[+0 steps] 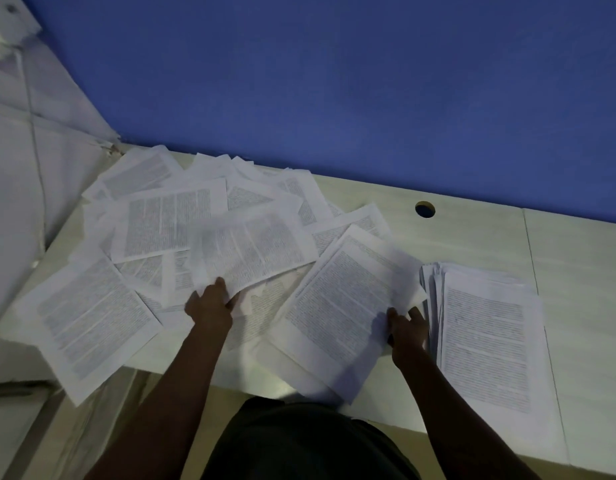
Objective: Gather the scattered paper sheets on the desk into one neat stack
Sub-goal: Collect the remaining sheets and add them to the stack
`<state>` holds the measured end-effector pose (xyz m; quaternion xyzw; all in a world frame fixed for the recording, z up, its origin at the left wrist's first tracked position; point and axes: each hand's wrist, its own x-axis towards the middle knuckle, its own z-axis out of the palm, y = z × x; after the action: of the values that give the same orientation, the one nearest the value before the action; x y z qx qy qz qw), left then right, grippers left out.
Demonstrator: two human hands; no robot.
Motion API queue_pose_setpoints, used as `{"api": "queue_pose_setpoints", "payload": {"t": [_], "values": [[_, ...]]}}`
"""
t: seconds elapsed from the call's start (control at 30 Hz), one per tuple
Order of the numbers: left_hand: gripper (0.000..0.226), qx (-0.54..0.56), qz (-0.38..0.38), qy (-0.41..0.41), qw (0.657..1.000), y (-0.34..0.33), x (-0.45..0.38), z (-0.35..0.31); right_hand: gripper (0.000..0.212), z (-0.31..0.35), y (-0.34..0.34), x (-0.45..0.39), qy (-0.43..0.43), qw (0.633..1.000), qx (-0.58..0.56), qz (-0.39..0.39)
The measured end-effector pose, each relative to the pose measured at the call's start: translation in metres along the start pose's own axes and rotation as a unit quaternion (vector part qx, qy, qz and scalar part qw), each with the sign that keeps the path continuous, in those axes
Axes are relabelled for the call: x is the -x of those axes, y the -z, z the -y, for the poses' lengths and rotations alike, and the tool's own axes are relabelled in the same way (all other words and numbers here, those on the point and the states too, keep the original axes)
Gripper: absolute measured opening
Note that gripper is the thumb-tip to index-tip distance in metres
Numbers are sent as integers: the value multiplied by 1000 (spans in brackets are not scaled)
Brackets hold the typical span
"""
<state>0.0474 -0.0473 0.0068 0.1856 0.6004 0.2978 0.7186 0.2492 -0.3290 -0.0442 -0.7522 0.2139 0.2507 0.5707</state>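
Note:
Several printed paper sheets [168, 223] lie scattered and overlapping across the left half of the pale desk [473, 233]. A thick stack of sheets [486, 341] sits on the right, its edges fanned unevenly. My left hand [211, 301] pinches the near edge of one blurred sheet [254, 247], lifted above the pile. My right hand [405, 329] grips the right edge of another sheet [337, 306], which lies tilted just left of the stack.
A blue partition wall [334, 81] runs along the desk's far edge. A round cable hole [425, 209] opens in the desk near the wall. One sheet [88, 323] overhangs the desk's near left edge. A white side wall [29, 168] closes the left.

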Motion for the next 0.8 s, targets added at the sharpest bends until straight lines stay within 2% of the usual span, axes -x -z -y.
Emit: {"api": "queue_pose_setpoints", "payload": {"t": [0.03,0.07,0.1,0.13,0.2,0.23,0.33,0.4,0.43,0.53,0.67,0.73,0.8], "values": [[6,17,-8,19,1000,-2,11,3,33,0,-1,2,-2,1000,-8,0],[13,90,7,79,993,-5,11,8,30,0,-3,4,-3,1000,-16,2],[12,140,57,96,984,-10,13,15,29,-1,-4,7,-4,1000,-22,7],[17,106,62,88,988,-15,13,21,28,-1,-6,9,-6,999,-30,14],[39,68,94,134,984,-31,24,38,25,-3,-9,13,-16,998,-54,27],[43,13,100,136,986,-38,34,47,21,-4,-10,15,-23,997,-65,32],[46,-109,105,133,980,-41,57,78,8,-8,-13,16,-42,994,-91,44],[46,-144,103,156,972,-35,64,97,3,-11,-14,16,-48,991,-109,57],[46,-153,100,168,969,-33,64,103,5,-11,-15,17,-49,990,-116,62],[48,-155,92,186,966,-27,58,114,30,-9,-20,19,-38,992,-97,77],[50,-179,89,185,962,-22,54,119,53,-6,-33,26,-21,990,-68,125],[53,-194,104,191,957,-20,54,120,53,-5,-43,28,9,991,-28,132],[56,-203,118,203,951,-18,52,119,42,-6,-50,29,29,992,-15,123]]}}
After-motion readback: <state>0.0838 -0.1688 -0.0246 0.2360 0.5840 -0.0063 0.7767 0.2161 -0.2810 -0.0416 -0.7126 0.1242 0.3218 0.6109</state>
